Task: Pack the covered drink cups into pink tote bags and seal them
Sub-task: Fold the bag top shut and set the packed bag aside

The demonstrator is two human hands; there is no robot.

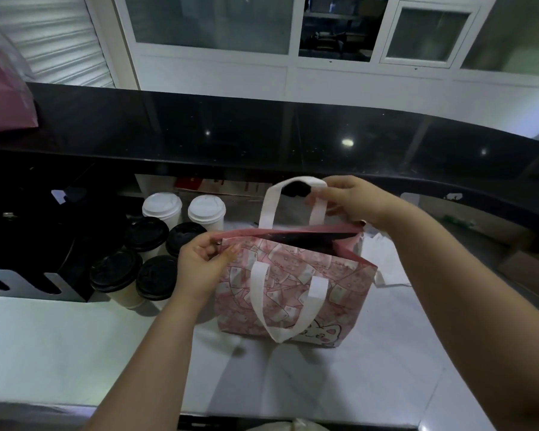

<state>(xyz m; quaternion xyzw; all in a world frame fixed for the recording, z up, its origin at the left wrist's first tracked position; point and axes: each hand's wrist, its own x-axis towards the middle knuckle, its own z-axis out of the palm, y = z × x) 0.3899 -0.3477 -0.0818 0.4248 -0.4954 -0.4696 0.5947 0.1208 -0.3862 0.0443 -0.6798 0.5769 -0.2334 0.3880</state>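
A pink patterned tote bag [296, 284] with white handles stands upright on the white counter [75, 343], its top slightly open and dark inside. My left hand [203, 262] pinches the left end of the bag's top edge, where a small metal zipper pull shows. My right hand [352, 200] grips the rear white handle near the bag's right top corner. To the left of the bag stand several covered cups: two with white lids [162, 206] at the back, the others with black lids [115, 270] in front. The bag's contents are hidden.
A black raised ledge [262, 135] runs across behind the counter. A black holder [44, 244] stands at the far left beside the cups. White paper or plastic [386, 262] lies behind the bag at the right. A pink bag [3, 88] sits at the upper left.
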